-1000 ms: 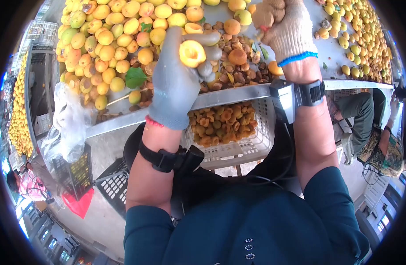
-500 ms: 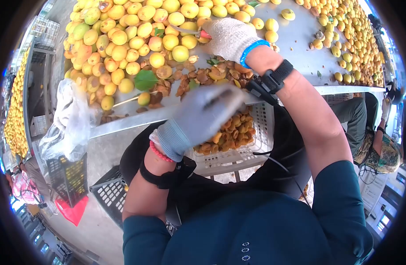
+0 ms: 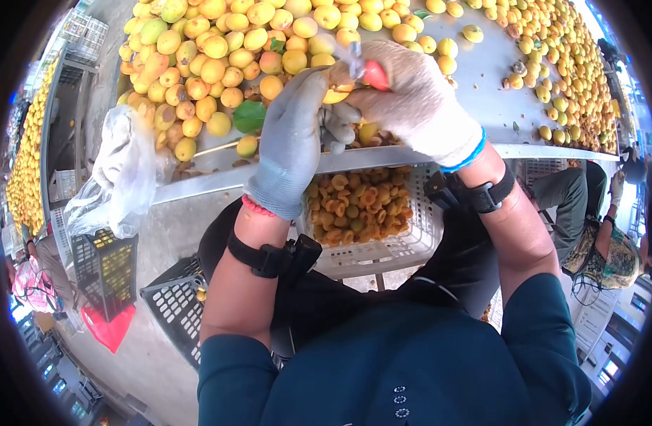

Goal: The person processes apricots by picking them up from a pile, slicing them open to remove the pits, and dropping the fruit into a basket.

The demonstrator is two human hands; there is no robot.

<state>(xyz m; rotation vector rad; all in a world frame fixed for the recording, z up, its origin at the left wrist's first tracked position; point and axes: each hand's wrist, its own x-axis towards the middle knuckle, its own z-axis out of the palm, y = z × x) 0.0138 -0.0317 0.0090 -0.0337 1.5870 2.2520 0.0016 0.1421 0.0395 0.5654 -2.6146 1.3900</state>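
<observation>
L hand (image 3: 294,121) grip's curled snug round a fruit (image 3: 337,94) just above the worktop (image 3: 482,106) rim; R hand (image 3: 407,99) grip's closed on a red-handled knife (image 3: 376,75), blade's blurry tbh. IMO: thumb clear, light pressure, turn fruit, don't force it.

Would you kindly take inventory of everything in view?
Table: one, grey, ahead
Whole fruits: many, yellow/orange, mostly on table
Lattice crate: one, white, below table
Halved fruits: many, orange, in crate
Other crates: several, black/white, left
Leaves: several, green, on table
Plastic bag: one, clear, left
Tool: one, red handle, upper centre
Other people: several, pink/patterned clothes, edges
Wristbands: two, black, forearms
Left grip: one, grey glove, holding fruit
Right grip: one, whitish glove, holding tool
</observation>
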